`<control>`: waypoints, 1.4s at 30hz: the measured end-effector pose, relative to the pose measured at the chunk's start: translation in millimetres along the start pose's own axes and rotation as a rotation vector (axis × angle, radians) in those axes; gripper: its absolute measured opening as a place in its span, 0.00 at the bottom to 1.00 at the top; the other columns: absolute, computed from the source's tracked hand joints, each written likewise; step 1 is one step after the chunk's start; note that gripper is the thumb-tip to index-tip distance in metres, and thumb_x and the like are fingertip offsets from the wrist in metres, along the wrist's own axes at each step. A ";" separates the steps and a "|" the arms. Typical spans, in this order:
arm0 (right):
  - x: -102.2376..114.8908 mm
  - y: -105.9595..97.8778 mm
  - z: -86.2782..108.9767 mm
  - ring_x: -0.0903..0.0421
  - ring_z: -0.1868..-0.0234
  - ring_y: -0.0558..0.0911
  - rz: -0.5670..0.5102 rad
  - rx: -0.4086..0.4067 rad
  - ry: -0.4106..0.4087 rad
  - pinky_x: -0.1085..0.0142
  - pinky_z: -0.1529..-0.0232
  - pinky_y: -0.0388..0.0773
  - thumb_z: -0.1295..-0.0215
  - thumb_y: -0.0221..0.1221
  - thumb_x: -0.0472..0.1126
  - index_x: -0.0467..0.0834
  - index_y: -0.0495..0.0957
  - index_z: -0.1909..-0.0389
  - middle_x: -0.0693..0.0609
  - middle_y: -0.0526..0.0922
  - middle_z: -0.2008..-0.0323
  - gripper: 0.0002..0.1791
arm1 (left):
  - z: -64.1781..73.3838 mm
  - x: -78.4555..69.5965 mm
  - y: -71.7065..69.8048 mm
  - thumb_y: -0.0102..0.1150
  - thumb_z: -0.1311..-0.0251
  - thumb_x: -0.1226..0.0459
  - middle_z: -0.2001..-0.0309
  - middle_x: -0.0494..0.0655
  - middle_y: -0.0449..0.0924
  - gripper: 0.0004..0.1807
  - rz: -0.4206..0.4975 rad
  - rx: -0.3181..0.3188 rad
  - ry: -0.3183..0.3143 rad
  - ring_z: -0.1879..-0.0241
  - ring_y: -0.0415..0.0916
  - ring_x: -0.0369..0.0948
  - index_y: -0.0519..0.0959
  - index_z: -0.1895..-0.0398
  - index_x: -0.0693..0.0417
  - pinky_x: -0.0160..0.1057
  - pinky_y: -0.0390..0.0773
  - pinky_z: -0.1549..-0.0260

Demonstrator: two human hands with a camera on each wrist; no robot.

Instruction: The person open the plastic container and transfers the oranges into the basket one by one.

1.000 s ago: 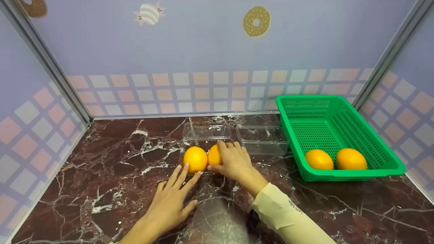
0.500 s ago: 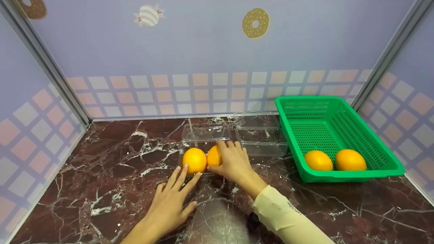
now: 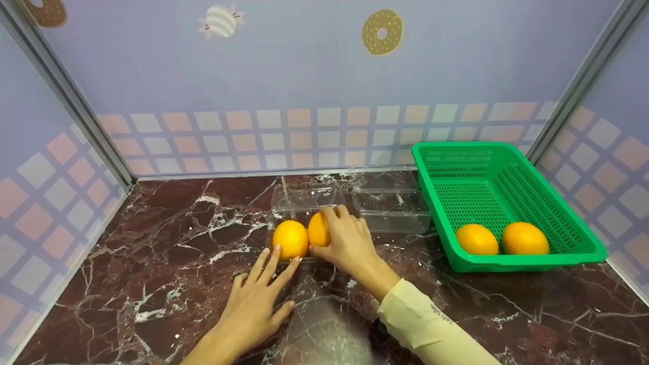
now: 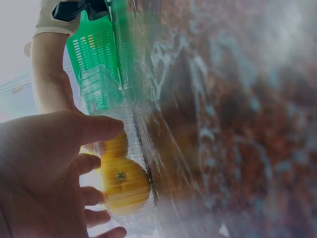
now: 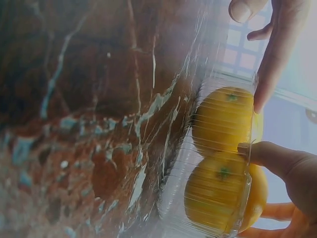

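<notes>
A clear plastic clamshell box [image 5: 171, 201] stands on the marble-patterned table with two oranges inside. The left orange [image 3: 290, 239] sits at the box's left end, and the right orange [image 3: 318, 229] touches or nearly touches it. My right hand [image 3: 350, 241] grips the right orange from its right side, thumb at the front and fingers over the far side, hiding part of it. With fingers spread and straight, my left hand [image 3: 256, 304] reaches to the box's front edge, fingertips right at the left orange. Through the ribbed wall, both oranges show in the right wrist view.
The box's raised clear lid [image 3: 307, 197] lies behind it. To the right is another open clear box [image 3: 393, 222], close against a green basket [image 3: 527, 260]. That basket holds two oranges [image 3: 476, 239] at its near end. Patterned panels [image 3: 284, 76] enclose the back and sides.
My right hand and the orange in its grip have shifted very slightly left and away from me. The left hand stays in place at the box's front edge.
</notes>
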State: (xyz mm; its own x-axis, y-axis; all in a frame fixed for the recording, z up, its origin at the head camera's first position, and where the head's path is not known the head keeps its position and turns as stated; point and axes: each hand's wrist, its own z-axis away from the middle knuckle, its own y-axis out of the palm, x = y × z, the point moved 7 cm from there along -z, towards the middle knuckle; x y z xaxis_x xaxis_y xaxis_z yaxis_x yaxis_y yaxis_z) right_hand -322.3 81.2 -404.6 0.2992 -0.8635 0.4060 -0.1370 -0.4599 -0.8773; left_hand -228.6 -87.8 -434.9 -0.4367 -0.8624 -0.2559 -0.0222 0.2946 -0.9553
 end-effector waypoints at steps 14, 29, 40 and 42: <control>6.1 -14.5 8.0 0.37 0.36 0.78 -0.105 -0.049 -0.059 0.38 0.44 0.84 0.43 0.78 0.48 0.44 0.72 0.27 0.40 0.75 0.31 0.44 | -2.3 -1.3 2.4 0.71 0.34 0.53 0.15 0.56 0.51 0.43 -0.031 -0.009 0.002 0.17 0.51 0.57 0.64 0.17 0.38 0.65 0.74 0.42; 0.4 -35.3 21.4 0.39 0.38 0.80 -0.149 -0.096 -0.128 0.42 0.44 0.85 0.45 0.78 0.46 0.44 0.73 0.27 0.41 0.75 0.32 0.43 | -2.5 1.5 2.6 0.71 0.33 0.52 0.14 0.53 0.49 0.44 0.024 0.033 -0.025 0.16 0.48 0.57 0.62 0.16 0.36 0.77 0.74 0.43; -16.6 -54.3 27.6 0.39 0.36 0.79 -0.157 -0.104 -0.076 0.40 0.39 0.81 0.47 0.79 0.45 0.45 0.73 0.26 0.43 0.75 0.30 0.45 | -2.0 2.1 1.4 0.72 0.35 0.52 0.15 0.54 0.51 0.44 0.004 0.014 -0.014 0.17 0.50 0.58 0.63 0.17 0.37 0.74 0.75 0.41; -20.7 -59.2 28.4 0.39 0.35 0.79 -0.152 -0.110 -0.068 0.40 0.39 0.81 0.47 0.79 0.45 0.46 0.73 0.26 0.43 0.75 0.30 0.45 | -2.0 2.3 1.6 0.72 0.35 0.52 0.15 0.54 0.51 0.44 0.003 0.014 -0.016 0.17 0.50 0.58 0.63 0.17 0.37 0.74 0.74 0.40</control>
State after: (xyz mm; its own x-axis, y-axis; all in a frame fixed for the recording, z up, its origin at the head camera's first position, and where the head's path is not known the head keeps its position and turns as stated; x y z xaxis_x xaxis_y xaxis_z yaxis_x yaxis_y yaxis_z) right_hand -293.5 132.2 -368.4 0.3868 -0.7679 0.5105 -0.1867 -0.6074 -0.7722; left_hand -231.4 -88.6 -436.7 -0.4227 -0.8678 -0.2611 -0.0082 0.2918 -0.9565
